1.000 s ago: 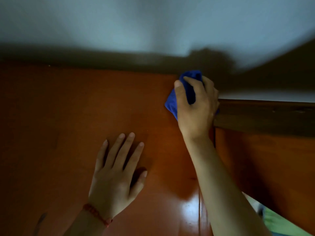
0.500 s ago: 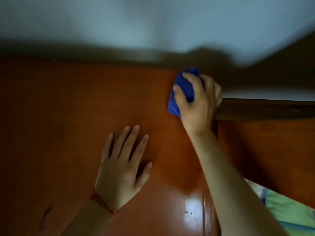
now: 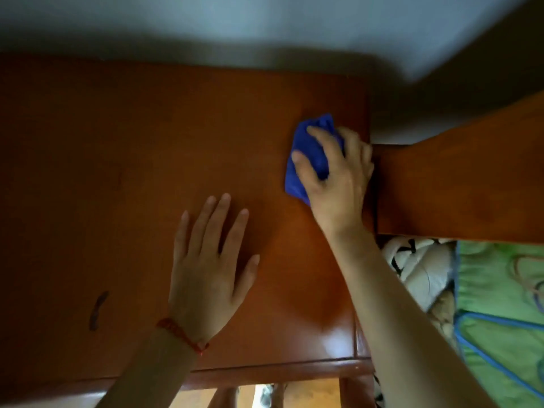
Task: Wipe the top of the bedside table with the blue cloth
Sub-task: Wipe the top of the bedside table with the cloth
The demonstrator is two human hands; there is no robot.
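Note:
The glossy reddish-brown top of the bedside table (image 3: pixel 123 160) fills most of the view. A bunched blue cloth (image 3: pixel 306 154) lies on it near the right edge, a little back from the far corner. My right hand (image 3: pixel 338 184) presses down on the cloth with fingers curled over it, so part of the cloth is hidden. My left hand (image 3: pixel 209 272) rests flat on the tabletop, fingers spread, holding nothing, with a red string bracelet at the wrist.
A pale wall (image 3: pixel 235 22) runs behind the table. A wooden headboard (image 3: pixel 459 184) butts against the table's right side. Below it lie green bedding (image 3: pixel 500 304) and a white patterned pillow (image 3: pixel 418 266). A dark mark (image 3: pixel 98 310) sits on the tabletop's left front. The front edge (image 3: pixel 279 369) is close.
My right hand has pulled the cloth back from the far right corner toward me along the right edge. The view has tilted down, revealing the table's front edge and the bedding.

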